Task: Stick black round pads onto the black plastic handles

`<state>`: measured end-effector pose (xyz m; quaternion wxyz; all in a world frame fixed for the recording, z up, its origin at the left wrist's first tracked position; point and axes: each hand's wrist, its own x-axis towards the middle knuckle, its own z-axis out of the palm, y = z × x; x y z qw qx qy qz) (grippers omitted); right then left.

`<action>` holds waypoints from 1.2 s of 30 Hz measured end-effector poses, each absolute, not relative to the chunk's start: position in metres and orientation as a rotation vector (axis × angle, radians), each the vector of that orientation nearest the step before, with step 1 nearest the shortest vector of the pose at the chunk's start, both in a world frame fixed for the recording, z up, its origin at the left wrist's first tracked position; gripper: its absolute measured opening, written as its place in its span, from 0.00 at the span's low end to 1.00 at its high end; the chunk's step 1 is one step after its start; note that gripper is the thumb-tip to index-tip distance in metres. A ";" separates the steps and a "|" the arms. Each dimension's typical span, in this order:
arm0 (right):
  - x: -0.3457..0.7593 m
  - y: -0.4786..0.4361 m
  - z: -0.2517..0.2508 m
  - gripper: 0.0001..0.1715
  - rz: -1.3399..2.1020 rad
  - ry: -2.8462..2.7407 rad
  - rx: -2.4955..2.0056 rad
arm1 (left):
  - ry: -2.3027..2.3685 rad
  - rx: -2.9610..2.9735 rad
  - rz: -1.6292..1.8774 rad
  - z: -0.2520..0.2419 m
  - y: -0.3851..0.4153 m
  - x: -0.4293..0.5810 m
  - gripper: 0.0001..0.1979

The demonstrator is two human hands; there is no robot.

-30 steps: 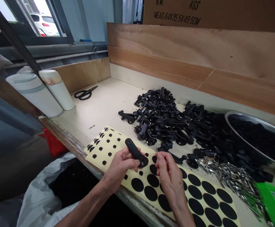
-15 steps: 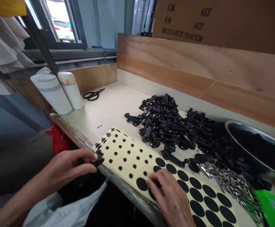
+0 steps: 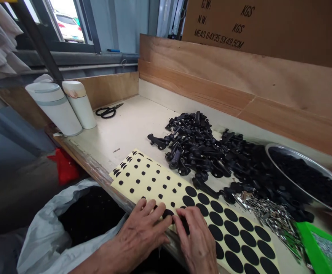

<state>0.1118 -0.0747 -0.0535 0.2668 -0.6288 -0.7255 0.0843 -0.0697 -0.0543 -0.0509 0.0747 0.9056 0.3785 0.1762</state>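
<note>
Both hands are over a pale yellow sheet (image 3: pixel 154 173) of black stickers, small dots on its left part and large round ones on its right. My left hand (image 3: pixel 144 230) lies palm down on the sheet's near edge, fingers spread, with no part visible in it. Beside it, my right hand (image 3: pixel 197 239) has thumb and fingers pinched together at a large black sticker (image 3: pixel 168 214); what the fingertips hold, if anything, is hidden. Beyond the sheet is a pile of black plastic parts (image 3: pixel 194 146).
Two white bottles (image 3: pixel 56 110) and black scissors (image 3: pixel 109 111) stand or lie at the left. Metal clips (image 3: pixel 271 213), a steel bowl (image 3: pixel 305 182) and a green tray (image 3: pixel 311 243) are at the right. An open white bag (image 3: pixel 40 236) hangs below the table edge.
My left hand has moved right onto the sheet, and the small black part it held is no longer visible. My right hand has shifted slightly left. The bag's dark contents now show.
</note>
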 end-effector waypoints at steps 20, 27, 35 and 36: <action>0.121 -0.071 -0.027 0.05 0.925 -1.733 -1.603 | 1.099 2.348 0.565 -0.033 -0.057 -0.083 0.26; 0.115 -0.068 -0.017 0.11 1.203 -1.222 -1.461 | 1.196 1.780 0.764 -0.011 -0.036 -0.067 0.07; 0.122 -0.062 -0.026 0.15 1.020 -1.145 -1.467 | 1.116 1.484 0.793 -0.004 -0.020 -0.047 0.08; 0.124 -0.063 -0.026 0.15 0.908 -1.217 -1.464 | 1.099 1.512 0.797 -0.005 -0.018 -0.044 0.08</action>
